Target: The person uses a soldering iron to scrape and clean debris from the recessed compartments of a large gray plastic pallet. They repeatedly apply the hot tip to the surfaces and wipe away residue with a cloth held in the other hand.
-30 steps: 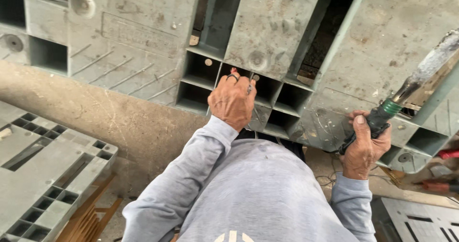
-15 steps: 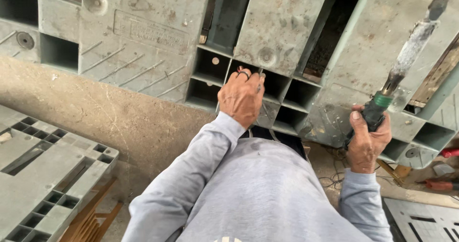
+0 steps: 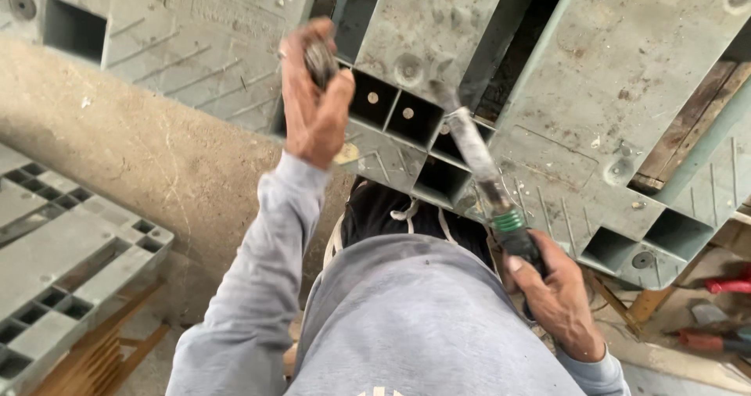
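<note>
Chisel [image 3: 479, 169], long and dust-caked with a green band at the handle, gripped in closed right hand [image 3: 557, 298]; tip lies against the grey plastic pallet [image 3: 626, 75] near its open square cells. Left hand [image 3: 313, 99] raised, fist closed around a small dark object, kind unclear, just in front of the pallet edge. Second grey pallet [image 3: 70, 247] lies flat at lower left, well apart.
</note>
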